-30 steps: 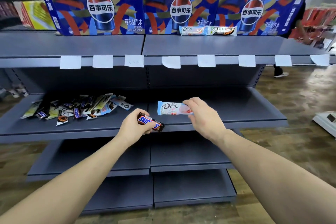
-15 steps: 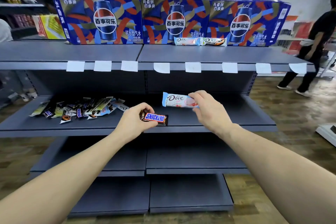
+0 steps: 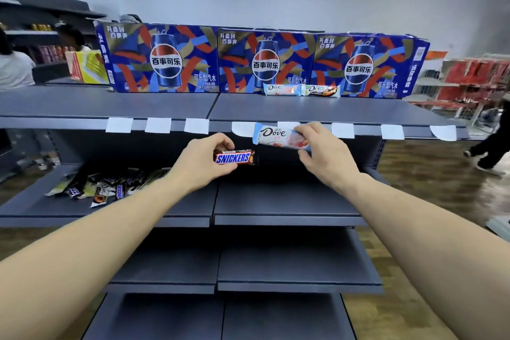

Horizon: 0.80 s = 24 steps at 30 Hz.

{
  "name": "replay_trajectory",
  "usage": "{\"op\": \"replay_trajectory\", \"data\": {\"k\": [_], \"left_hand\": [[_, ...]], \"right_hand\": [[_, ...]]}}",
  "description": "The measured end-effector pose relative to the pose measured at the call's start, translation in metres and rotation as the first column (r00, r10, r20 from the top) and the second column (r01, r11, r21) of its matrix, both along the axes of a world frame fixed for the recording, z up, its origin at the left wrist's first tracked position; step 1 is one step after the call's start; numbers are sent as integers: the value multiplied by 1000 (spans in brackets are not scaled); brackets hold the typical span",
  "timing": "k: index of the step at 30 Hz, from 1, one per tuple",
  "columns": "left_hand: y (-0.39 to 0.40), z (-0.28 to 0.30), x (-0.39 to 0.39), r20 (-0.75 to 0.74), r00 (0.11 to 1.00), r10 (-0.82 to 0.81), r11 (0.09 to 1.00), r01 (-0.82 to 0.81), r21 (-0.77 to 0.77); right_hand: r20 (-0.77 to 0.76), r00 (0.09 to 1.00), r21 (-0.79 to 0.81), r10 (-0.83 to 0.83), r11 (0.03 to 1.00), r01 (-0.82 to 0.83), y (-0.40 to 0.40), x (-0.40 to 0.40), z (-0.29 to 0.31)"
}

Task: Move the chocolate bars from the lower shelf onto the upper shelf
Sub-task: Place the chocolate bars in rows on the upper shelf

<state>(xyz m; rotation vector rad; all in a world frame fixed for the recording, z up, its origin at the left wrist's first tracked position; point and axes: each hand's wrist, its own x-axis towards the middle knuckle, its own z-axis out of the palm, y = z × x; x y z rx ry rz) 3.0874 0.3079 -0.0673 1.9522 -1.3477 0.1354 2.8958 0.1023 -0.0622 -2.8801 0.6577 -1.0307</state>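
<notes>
Compared with half a second ago, both hands have risen: the Snickers bar (image 3: 234,157) has lifted clear of the lower shelf (image 3: 287,203), and the pink-and-white Dove bar (image 3: 278,137) now sits level with the front edge of the upper shelf (image 3: 317,109), in front of the white price tags (image 3: 157,125). The view has also tipped upward, showing more of the wall and ceiling.

The left hand (image 3: 202,161) has its grip closed on the left end of the Snickers bar, fingers on top and thumb below, so the bar sticks out to the right with its blue lettering facing the camera. The right hand (image 3: 327,154) pinches the right end of the Dove bar between curled fingers and thumb, and the bar points left, slightly tilted. The two bars are near each other but apart, the Dove one higher.

A loose heap of chocolate bars (image 3: 107,183) lies on the left part of the lower shelf, well apart from both hands. On the upper shelf two Dove bars (image 3: 302,90) lie end to end against three blue Pepsi cartons (image 3: 265,62), each printed "百事可乐" on a can logo and "可乐型汽水" beneath. A walking person's legs (image 3: 489,150) show at the far right.
</notes>
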Motion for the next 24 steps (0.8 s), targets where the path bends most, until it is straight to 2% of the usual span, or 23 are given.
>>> {"op": "replay_trajectory", "data": {"k": [7,13,16,24], "left_hand": [[-27,40,41,228,974,-9,1000,7,11],[-65,64,92,447,894,26,998,5,-68],[-84,69,120,500,864,49,996,-5,-90],[-137,79,168,531,847,13,1000,-2,-20]], "right_hand": [[38,999,-44,-15,999,17,-29,33,26],[18,997,-63,-72,995,73,-66,72,48],[-5,997,-46,-82,996,82,-85,96,55],[-45,995,12,-91,996,91,-131,144,59]]}}
